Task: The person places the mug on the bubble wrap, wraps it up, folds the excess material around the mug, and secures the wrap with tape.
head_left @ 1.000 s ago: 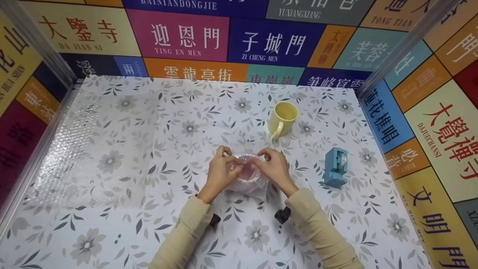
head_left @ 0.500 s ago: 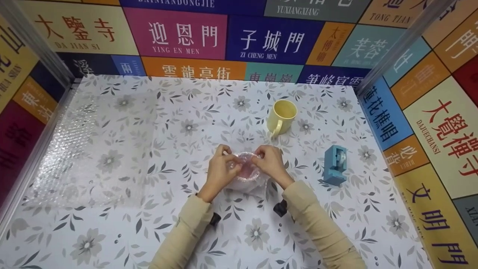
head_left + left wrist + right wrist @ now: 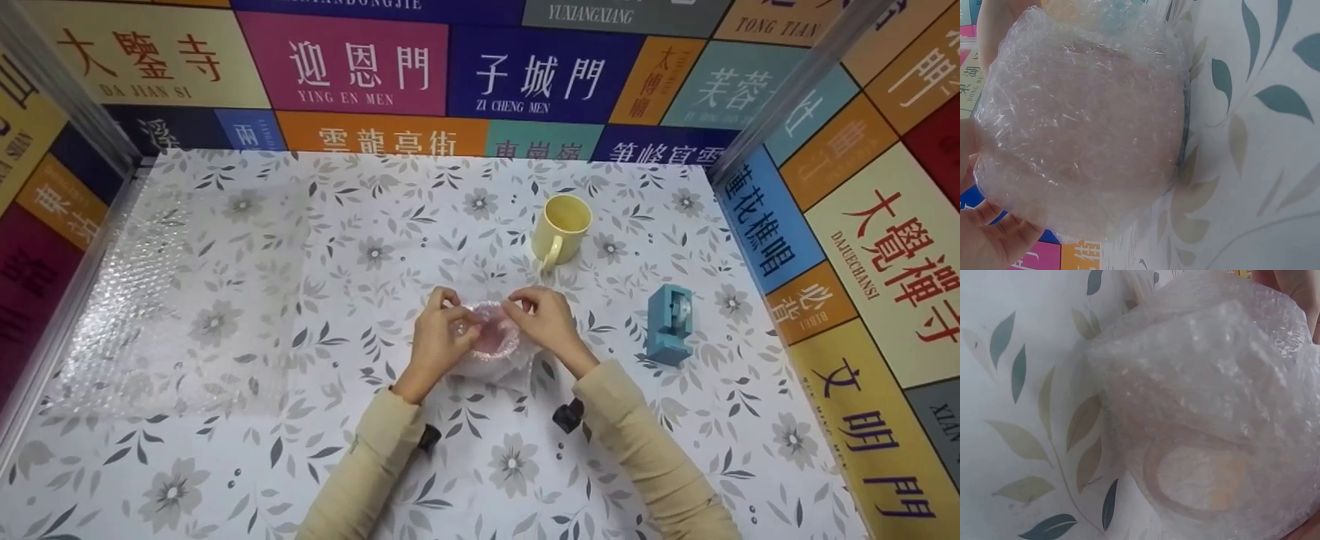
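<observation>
Pink mug with a ring handle (image 3: 493, 339), jacketed in clear bubble wrap (image 3: 489, 370), stands mouth-up at table centre. Left hand (image 3: 436, 341) pinches the wrap edge at about 10 o'clock of the mouth; right hand (image 3: 549, 321) pinches it at about 1 o'clock. Hands apart from each other.

Step in hand, judged: tucking the wrap's upper edge into the mouth. Next move probably calls for folding the remaining edge inward, keeping the mug steady.

Versus half a second ago: right fingertips have shifted from inside the mouth out to its far rim, exposing more pink interior; left hand nearly unchanged.
</observation>
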Motion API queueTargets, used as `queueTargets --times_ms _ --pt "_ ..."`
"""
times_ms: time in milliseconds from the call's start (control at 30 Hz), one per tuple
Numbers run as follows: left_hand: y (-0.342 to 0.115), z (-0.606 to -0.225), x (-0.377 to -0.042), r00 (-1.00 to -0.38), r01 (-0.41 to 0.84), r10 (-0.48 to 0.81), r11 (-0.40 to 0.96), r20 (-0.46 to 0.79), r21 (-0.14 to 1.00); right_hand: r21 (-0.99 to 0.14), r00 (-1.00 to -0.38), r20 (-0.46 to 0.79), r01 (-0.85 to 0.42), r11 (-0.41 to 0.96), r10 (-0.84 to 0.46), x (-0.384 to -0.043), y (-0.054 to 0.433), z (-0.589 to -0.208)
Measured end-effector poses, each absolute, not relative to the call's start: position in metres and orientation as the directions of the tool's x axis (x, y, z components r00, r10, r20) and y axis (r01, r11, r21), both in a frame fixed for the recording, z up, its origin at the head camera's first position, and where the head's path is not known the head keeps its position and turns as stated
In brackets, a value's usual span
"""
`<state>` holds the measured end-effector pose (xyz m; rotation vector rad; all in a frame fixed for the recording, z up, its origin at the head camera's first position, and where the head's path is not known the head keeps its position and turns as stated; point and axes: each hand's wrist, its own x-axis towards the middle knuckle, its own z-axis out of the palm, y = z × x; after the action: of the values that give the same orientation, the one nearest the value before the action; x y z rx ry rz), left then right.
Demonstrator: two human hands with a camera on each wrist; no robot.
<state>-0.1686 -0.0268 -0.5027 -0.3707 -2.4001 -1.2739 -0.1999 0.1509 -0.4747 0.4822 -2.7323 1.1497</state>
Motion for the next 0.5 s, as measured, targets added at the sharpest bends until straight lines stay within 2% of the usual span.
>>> queueTargets --times_ms 233,500 --pt "-0.025 -0.503 -0.166 -0.900 0.353 -0.027 0.541 0.436 0.763 -0.686 -0.918 0.364 -0.377 0.622 -0.154 -0.192 0.164 -0.473" --pt "-0.025 -0.509 -0.165 -0.890 0.365 -0.084 0.460 0.449 0.809 -0.798 -0.959 0.284 -0.233 0.557 0.006 -0.170 0.203 -0.474"
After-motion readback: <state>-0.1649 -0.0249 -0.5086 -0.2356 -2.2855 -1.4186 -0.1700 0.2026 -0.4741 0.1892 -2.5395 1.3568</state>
